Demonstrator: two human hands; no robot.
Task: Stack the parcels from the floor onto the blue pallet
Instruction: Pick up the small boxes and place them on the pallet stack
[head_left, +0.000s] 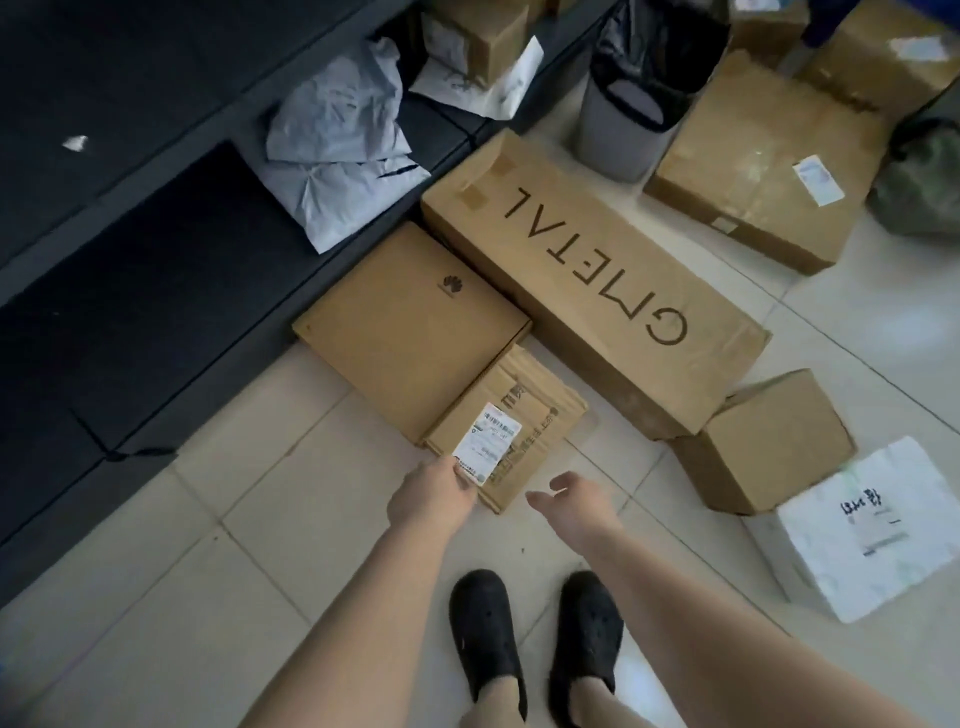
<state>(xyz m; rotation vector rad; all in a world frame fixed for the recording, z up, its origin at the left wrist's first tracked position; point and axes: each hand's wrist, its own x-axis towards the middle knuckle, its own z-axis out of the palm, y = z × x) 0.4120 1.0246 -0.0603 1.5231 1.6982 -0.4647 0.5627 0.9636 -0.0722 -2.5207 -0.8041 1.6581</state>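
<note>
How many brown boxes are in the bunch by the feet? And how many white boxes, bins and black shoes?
Brown boxes: 4
White boxes: 1
Bins: 1
Black shoes: 2
Total: 8

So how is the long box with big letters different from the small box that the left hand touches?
The long box bears large printed letters and no white label in view; the small box carries a white shipping label. The long box is far bigger and lies free of both hands, while the left hand holds the small box at its near edge and the right hand hovers open beside it. Both are brown cardboard.
</note>
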